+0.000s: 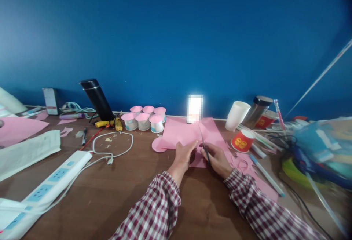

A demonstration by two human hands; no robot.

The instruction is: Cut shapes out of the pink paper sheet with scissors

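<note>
head view: cutting seems in hand. right hand (218, 158) curls round scissors (206, 152), blades towards twelve; left hand (184, 156) pinches pink paper (176, 131), spread at twelve o'clock beyond them. next snip likely calls for taut paper.

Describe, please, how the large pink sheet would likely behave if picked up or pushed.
The large pink sheet looks thin, so it is probably light and rather floppy. Lying flat, it would likely slide rather than tip if pushed.
</note>
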